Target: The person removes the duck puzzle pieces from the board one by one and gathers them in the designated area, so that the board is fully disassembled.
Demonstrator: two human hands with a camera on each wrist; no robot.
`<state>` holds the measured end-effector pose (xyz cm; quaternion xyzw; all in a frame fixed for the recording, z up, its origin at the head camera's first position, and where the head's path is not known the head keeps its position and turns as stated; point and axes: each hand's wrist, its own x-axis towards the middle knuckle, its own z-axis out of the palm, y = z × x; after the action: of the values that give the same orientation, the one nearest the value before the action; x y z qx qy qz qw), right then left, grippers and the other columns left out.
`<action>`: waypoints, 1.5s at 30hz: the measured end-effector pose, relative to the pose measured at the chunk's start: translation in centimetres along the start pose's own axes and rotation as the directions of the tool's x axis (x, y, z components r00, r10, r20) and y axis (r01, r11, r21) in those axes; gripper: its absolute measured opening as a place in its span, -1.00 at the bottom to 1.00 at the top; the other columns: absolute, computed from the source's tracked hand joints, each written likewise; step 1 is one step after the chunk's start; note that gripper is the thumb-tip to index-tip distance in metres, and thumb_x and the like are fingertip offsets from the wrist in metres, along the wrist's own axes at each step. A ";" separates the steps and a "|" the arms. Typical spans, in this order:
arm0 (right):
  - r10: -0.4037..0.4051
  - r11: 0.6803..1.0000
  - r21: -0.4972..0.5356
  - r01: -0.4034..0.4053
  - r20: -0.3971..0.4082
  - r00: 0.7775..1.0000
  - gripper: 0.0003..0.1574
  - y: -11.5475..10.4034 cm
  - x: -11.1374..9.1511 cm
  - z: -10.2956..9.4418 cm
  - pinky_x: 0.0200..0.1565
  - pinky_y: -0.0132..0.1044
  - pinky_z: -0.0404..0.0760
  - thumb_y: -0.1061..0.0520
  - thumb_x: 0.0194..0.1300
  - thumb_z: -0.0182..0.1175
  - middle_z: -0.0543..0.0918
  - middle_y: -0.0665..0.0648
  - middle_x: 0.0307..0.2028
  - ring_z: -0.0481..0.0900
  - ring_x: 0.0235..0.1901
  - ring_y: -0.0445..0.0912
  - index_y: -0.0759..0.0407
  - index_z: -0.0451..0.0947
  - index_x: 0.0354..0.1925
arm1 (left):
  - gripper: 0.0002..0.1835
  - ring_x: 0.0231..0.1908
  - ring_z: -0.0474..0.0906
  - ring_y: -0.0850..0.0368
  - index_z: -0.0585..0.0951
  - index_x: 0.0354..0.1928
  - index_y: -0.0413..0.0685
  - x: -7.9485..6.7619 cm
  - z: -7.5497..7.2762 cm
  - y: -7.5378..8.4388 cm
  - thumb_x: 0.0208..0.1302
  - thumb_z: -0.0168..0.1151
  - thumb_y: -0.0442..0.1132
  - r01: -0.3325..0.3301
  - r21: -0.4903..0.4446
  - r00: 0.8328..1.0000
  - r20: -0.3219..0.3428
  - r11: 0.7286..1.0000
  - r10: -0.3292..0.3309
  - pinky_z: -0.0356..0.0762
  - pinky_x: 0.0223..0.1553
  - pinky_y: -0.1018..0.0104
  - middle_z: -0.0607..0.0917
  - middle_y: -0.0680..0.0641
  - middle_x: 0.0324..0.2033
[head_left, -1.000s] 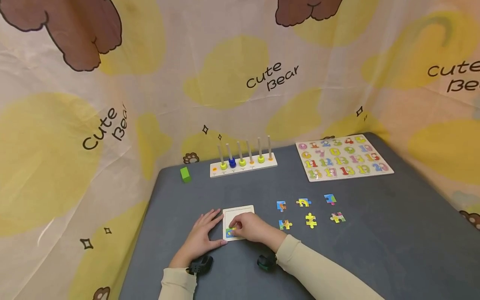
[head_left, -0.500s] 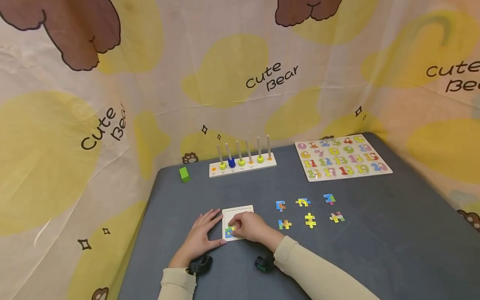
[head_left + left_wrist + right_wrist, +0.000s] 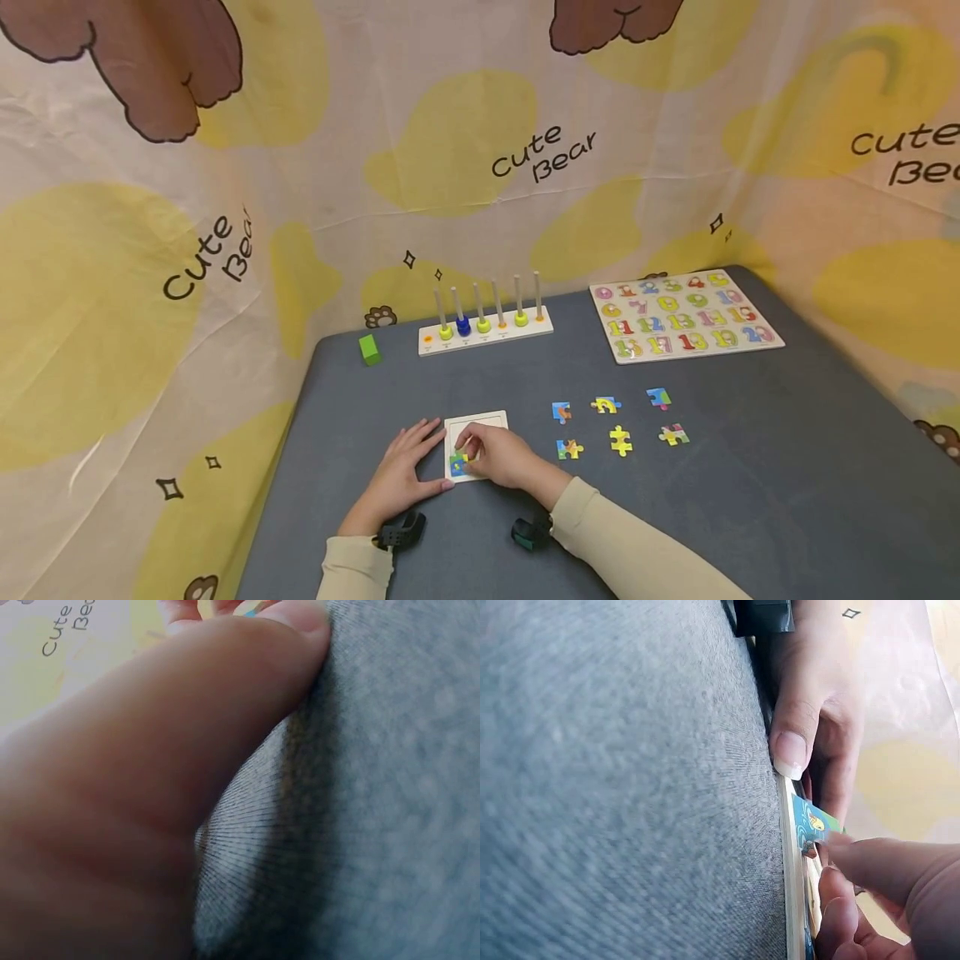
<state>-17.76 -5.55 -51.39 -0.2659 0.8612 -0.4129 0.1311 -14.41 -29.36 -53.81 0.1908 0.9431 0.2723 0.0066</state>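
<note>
A small white puzzle frame (image 3: 480, 419) lies flat on the table. My left hand (image 3: 405, 467) rests at its left side with fingers spread, the thumb at the lower left corner and fingertips at the upper left edge. Over the frame, my right hand (image 3: 501, 457) pinches a jigsaw piece (image 3: 812, 822) between thumb and fingers. This piece is blue and green with a yellow duck, and it stands slightly tilted at the frame's lower left corner. In the left wrist view, the left thumb (image 3: 195, 705) hides most of the work.
Right of the frame, several loose jigsaw pieces (image 3: 620, 442) lie in two rows. Behind them is a number puzzle board (image 3: 660, 358). A peg counting stand (image 3: 487, 336) with rings and a green block (image 3: 369, 350) stand at the back, before a printed cloth wall (image 3: 450, 183).
The right hand's fingers have shifted slightly on the piece, and more of its colour shows between them. The left hand has stayed at the frame's edge.
</note>
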 end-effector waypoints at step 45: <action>0.002 0.998 -0.058 -0.004 -0.038 0.999 -0.59 -0.6 -0.4 0.5 -0.30 -0.33 0.47 0.20 0.19 0.57 0.54 -0.08 -0.34 0.44 -0.41 -0.25 0.00 0.57 -0.09 | -0.09 0.59 0.08 -0.17 0.47 0.51 0.00 -0.1 -0.2 0.2 0.16 0.60 0.11 0.000 -0.015 1.000 0.012 1.000 0.000 -0.12 0.54 -0.32 0.33 -0.06 0.55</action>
<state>-16.96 -5.96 -51.29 -0.2606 0.8754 -0.3926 0.1078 -14.27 -29.38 -53.57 0.1923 0.9410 0.2781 0.0139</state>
